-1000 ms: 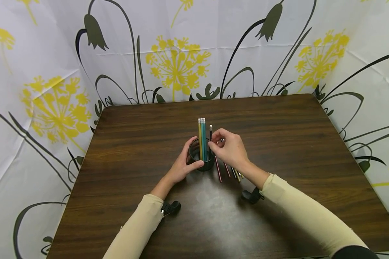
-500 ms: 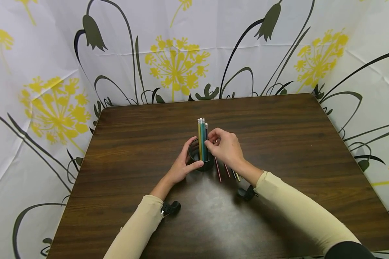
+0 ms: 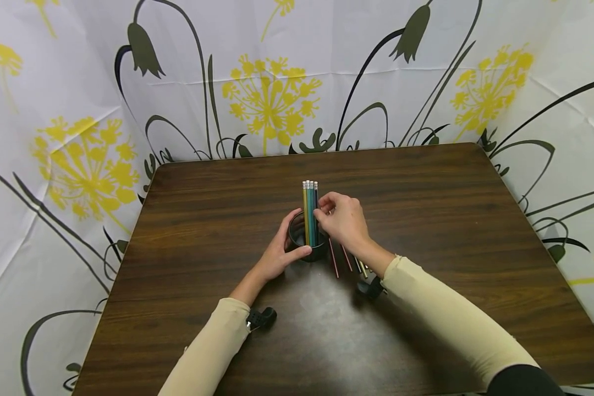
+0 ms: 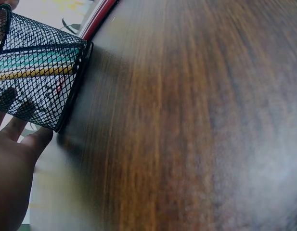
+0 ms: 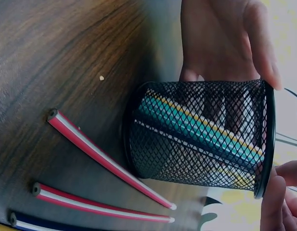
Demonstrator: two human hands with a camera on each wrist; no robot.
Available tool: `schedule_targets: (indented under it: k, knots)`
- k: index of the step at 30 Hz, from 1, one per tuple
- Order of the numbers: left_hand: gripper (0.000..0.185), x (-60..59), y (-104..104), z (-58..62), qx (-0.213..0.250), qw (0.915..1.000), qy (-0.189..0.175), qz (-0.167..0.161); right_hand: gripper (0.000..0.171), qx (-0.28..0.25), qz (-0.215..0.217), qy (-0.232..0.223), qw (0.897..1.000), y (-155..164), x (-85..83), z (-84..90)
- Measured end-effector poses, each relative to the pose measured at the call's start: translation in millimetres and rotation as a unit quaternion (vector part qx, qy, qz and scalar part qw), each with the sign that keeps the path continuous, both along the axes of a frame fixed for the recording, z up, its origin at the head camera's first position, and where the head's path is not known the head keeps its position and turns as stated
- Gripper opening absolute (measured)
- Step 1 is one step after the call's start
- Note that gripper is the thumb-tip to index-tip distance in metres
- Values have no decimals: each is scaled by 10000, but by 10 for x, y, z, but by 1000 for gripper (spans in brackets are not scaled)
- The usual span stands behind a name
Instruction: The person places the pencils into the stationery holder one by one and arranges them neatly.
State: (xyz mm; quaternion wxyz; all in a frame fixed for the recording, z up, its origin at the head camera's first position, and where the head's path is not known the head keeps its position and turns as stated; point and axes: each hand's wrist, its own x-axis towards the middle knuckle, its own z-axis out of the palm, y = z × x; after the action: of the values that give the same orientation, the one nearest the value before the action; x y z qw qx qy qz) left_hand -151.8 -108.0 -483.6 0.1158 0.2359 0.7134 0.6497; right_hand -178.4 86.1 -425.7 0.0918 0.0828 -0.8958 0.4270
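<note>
In the head view a black mesh pencil cup (image 3: 313, 254) stands on the table. My left hand (image 3: 276, 256) grips it from the left, thumb at the near side and fingers round the far side. Yellow (image 3: 306, 212) and teal pencils (image 3: 311, 206) stand inside it, eraser ends up. Beside them is a dark blue pencil (image 3: 316, 192), which my right hand (image 3: 345, 220) pinches between thumb and fingertips at the cup's right rim. Through the mesh in the right wrist view, the pencils in the cup (image 5: 196, 175) slant together.
Right of the cup lie loose pencils: a red-and-white one (image 5: 105, 156), another red striped pencil (image 5: 100, 203) and a navy one (image 5: 47, 224). Gold pencils (image 3: 363, 268) lie partly under my right wrist. A floral cloth (image 3: 272, 104) hangs behind the brown table (image 3: 203, 220).
My right hand has moved slightly left with the dark blue pencil, which now stands against the teal ones with its eraser a little higher. My left hand has stayed on the cup.
</note>
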Motion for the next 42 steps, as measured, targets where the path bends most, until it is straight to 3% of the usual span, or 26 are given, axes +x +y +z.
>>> schedule_targets:
  k: [3, 6, 13, 17, 21, 25, 30, 32, 37, 42]
  knots:
    - [81, 41, 5, 125, 3, 10000, -71, -37, 11, -33, 68, -106, 9999, -3, -23, 2]
    - [81, 40, 11, 123, -37, 10000, -67, -61, 11, -18, 85, -198, 9998, 5, -33, 6]
    - [84, -56, 7, -150, -120, 9999, 31, 59, 15, -139, 174, -327, 9992, 33, -67, -5]
    - [83, -62, -2, -188, -171, 9998, 54, 113, 20, -662, 303, -492, 9961, 101, -85, -3]
    - [83, -63, 0, -178, -149, 9998, 80, 129, 23, -889, 143, -616, 9940, 264, -147, -6]
    - [84, -50, 4, -128, -176, 9997, 109, 141, 21, -288, -51, -1041, 9941, 513, -229, -95]
    - [83, 33, 5, 57, -71, 9999, 115, 41, 20, 633, -5, -1687, 9836, 768, -249, -300]
    - [82, 59, 1, 121, -84, 9999, 115, 27, 21, 737, 80, -1821, 9805, 827, -243, -383]
    - [82, 81, -10, 153, -96, 9999, 125, 43, 24, 910, 141, -1982, 9758, 885, -240, -546]
    - [82, 72, -11, 149, -42, 9999, 140, 34, 25, 1169, 142, -1996, 9728, 877, -255, -588]
